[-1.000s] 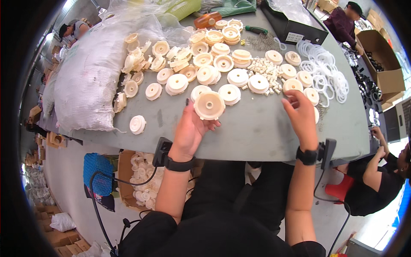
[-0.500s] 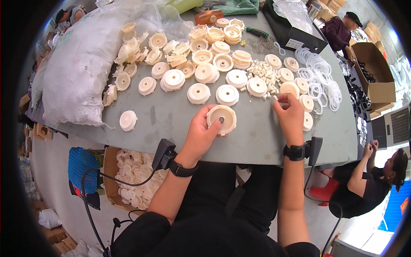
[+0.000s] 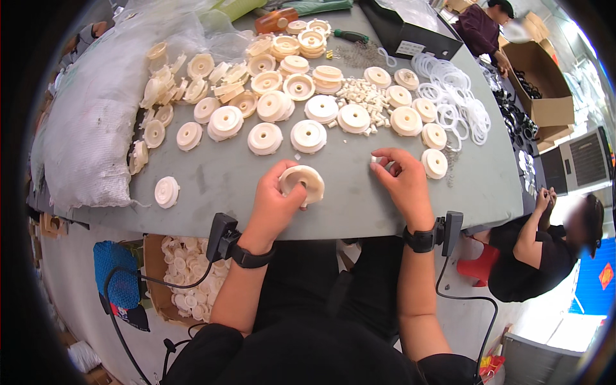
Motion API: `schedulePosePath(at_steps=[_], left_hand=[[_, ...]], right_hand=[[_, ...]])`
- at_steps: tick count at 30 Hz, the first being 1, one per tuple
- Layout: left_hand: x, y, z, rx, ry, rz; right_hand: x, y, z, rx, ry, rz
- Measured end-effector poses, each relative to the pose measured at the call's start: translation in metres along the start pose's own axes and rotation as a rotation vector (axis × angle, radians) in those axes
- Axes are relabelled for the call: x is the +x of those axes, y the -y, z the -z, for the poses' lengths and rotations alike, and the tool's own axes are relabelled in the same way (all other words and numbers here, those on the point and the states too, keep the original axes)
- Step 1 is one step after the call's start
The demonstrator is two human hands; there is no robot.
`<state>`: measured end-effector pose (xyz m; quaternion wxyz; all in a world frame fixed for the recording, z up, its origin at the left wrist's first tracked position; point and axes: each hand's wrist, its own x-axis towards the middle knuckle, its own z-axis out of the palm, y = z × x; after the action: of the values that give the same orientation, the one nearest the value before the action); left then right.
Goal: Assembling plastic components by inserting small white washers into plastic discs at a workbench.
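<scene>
Near the table's front edge my left hand [image 3: 274, 197] grips a cream round plastic cap [image 3: 310, 183], tilted, with my thumb inside its hollow. My right hand [image 3: 404, 178], a short way to the right, pinches a small white plastic peg [image 3: 375, 159] between thumb and fingertips. Beyond my hands lies a pile of similar small pegs [image 3: 364, 96]. Round cream caps surround the pile, among them one cap [image 3: 308, 136] just past my left hand. A tiny white bit [image 3: 297, 156] lies beside the held cap.
A bulging white woven sack [image 3: 90, 141] covers the table's left side. White rings [image 3: 463, 96] lie at the right, near a black box [image 3: 410, 35]. An orange-headed mallet [image 3: 276, 20] and green screwdriver [image 3: 351, 36] lie at the back. A carton of white parts [image 3: 186, 282] stands below. Co-workers sit nearby.
My right hand has drawn away from the peg pile toward the cap, with the peg in its fingertips. My left hand has tilted the cap. The whole view has shifted somewhat.
</scene>
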<state>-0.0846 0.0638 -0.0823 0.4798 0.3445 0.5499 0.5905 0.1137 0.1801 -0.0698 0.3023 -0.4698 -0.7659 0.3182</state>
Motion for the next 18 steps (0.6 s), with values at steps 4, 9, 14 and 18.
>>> schedulePosePath(at_steps=[4, 9, 14, 18], left_hand=[[-0.002, -0.005, -0.002, 0.053, 0.005, 0.022], [-0.003, -0.012, -0.005, 0.032, 0.012, -0.002], [0.001, -0.003, -0.004, -0.012, 0.066, -0.068], [0.000, -0.003, -0.004, -0.014, 0.069, -0.077]], right_hand=[[-0.001, -0.027, 0.025, 0.139, -0.238, -0.066], [0.012, -0.069, 0.092, -0.046, -0.603, -0.208], [0.038, -0.114, 0.111, -0.232, -0.363, -0.281], [0.038, -0.120, 0.111, -0.209, -0.333, -0.256]])
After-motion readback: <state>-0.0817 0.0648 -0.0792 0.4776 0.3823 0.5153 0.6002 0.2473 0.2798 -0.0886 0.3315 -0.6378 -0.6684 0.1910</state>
